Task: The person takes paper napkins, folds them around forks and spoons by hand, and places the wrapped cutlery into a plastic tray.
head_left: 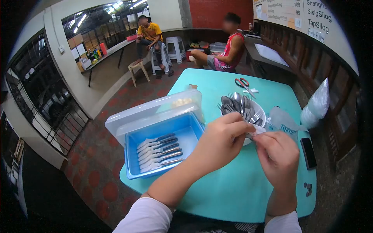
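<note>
right of centre in the frame, the left hand (225, 136) and right hand (278, 155) are clamped by their fingertips on a small white paper (259, 129), near a white bowl (262, 112) of spoons and forks (237, 104). left of centre on the turquoise table (229, 194), a blue box (190, 130) holds a row of paper-wrapped utensils (157, 150).

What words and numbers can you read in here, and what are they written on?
"Shangha", cut off: wall menu board
"SisigSilog": menu board
"TapSilog": menu board
"Fish Fillet", faint: menu board
"109": menu board
"99": menu board
The menu board's smaller words are too blurred to read surely. So are the green letters on the plastic bag and the labels on the bottles.
</note>
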A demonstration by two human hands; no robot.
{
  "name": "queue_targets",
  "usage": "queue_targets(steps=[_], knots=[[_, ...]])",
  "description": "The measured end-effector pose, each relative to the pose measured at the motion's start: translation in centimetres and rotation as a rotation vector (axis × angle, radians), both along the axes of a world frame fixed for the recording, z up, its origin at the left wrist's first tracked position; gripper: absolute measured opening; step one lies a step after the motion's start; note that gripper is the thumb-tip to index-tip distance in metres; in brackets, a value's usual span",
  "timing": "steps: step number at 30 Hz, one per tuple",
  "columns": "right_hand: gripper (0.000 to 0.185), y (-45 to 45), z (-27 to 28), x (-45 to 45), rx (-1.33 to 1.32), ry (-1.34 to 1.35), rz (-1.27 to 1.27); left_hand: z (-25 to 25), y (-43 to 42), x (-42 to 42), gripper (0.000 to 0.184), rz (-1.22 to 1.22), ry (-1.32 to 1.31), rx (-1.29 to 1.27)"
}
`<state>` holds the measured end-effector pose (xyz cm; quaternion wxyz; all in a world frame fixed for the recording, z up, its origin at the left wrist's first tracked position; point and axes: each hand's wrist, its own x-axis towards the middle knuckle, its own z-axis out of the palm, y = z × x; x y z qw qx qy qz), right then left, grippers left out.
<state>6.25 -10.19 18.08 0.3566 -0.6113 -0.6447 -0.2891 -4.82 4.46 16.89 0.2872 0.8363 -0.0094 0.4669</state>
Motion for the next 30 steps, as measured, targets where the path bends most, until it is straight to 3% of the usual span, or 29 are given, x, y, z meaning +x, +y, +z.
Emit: queue_targets(steps=[13,19,22,25,30], knots=[[0.018,-3.7,1.7,-1.7,-0.197,0.098,0.178,0.7,1.0,-0.8,0.022,0.021,-0.060,-0.022],[0.011,-5.6,3.2,0.6,-0.630,0.181,0.729,0.7,1.2,-0.9,0.021,-0.047,-0.056,0.017],[0.020,-5.1,3.4,2.3,-0.555,0.364,1.037,0.9,0.7,-1.1,0.021,-0.121,-0.038,0.072],[0.027,-4.3,2.2,1.0,0.012,0.287,0.335,0.8,-0.3,-1.4,0.021,-0.197,-0.014,0.093],[0.033,-1.6,1.5,1.8,-0.121,0.318,0.347,1.0,-1.0,-1.7,0.022,-0.253,-0.015,0.131]])
